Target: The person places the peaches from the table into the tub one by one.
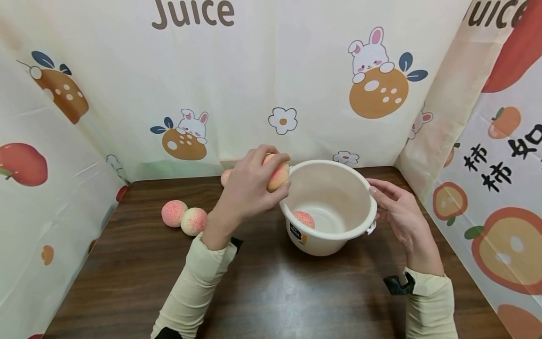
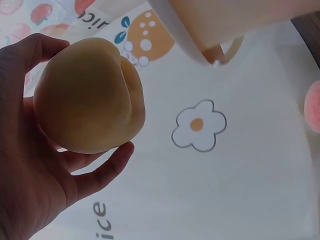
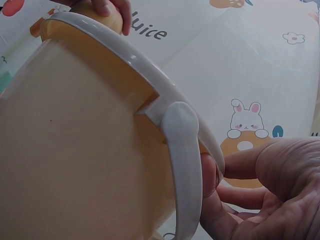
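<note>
My left hand (image 1: 247, 190) grips a pink and yellow peach (image 1: 279, 175) from above, raised beside the left rim of a cream bucket (image 1: 326, 247). In the left wrist view the held peach (image 2: 87, 95) shows its pale, creased side between fingers and thumb. Inside the bucket lies one pink peach (image 1: 304, 219). My right hand (image 1: 400, 214) pinches the bucket's rim on the right side. Seen from the right wrist, finger and thumb close on the rim (image 3: 155, 77), just by the white handle (image 3: 186, 165).
Two peaches, one pinker (image 1: 174, 213) and one paler (image 1: 194, 221), sit side by side on the dark wooden table (image 1: 139, 282) at left. Another peach (image 1: 226, 177) is partly hidden behind my left hand. Printed cloth walls (image 1: 245, 70) enclose the back and sides.
</note>
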The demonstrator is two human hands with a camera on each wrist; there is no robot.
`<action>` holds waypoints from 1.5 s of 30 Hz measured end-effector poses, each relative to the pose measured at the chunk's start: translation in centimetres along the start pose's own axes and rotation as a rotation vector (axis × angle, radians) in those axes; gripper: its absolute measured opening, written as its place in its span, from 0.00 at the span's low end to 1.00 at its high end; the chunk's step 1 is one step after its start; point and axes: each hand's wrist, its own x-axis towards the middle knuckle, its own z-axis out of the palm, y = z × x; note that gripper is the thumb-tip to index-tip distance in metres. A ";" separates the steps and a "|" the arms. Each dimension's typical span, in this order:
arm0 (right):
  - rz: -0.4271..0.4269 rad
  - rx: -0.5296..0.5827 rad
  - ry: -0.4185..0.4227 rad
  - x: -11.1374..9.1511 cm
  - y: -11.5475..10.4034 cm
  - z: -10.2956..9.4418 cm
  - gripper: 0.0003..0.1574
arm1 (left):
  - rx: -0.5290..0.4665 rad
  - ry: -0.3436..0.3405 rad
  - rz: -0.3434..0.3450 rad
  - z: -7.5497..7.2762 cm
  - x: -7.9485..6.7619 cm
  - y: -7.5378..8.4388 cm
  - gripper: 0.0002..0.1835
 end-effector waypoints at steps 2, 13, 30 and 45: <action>-0.005 0.001 -0.001 0.0 0.1 0.1 0.22 | -0.005 0.003 0.014 0.2 0.2 0.2 0.23; -0.002 -0.012 0.003 0.0 0.0 0.2 0.24 | -0.050 -0.051 0.047 2.0 0.8 1.5 0.24; -0.013 0.009 -0.002 0.0 0.1 0.1 0.25 | -0.098 -0.202 0.053 5.3 1.1 1.8 0.23; -0.019 0.019 -0.007 0.0 0.0 0.1 0.23 | -0.176 -0.336 0.106 7.4 1.3 2.6 0.20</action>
